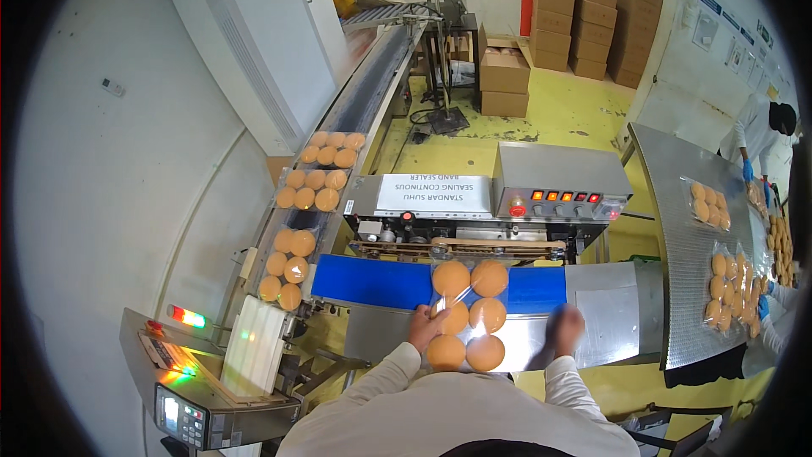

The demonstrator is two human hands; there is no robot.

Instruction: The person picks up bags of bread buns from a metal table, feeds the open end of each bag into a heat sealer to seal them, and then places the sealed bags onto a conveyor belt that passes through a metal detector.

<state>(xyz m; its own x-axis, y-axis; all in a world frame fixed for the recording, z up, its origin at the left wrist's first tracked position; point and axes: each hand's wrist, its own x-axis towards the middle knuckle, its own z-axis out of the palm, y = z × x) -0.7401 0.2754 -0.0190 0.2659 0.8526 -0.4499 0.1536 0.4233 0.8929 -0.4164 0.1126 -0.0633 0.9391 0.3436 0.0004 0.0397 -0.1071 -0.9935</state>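
A clear plastic bag of round golden-brown buns (pixel 451 278) lies in front of me, its far end on the blue belt (pixel 372 280) and its near end over the metal ledge. My left hand (pixel 425 327) grips the bag's left edge, fingers closed on the film. To the right of the bag, apart from it, my right hand (pixel 566 332) hovers over the bare metal; motion smears its fingers. Just beyond the belt stands the band sealer (pixel 558 182), with lit buttons and a red knob.
At left, bagged buns (pixel 292 267) ride a long conveyor (pixel 359 85) past a machine with a keypad (pixel 180 417). A metal table (pixel 668 178) at right carries more bags; co-workers' blue-gloved hands (pixel 748 171) are there. Stacked cartons (pixel 554 13) stand far off.
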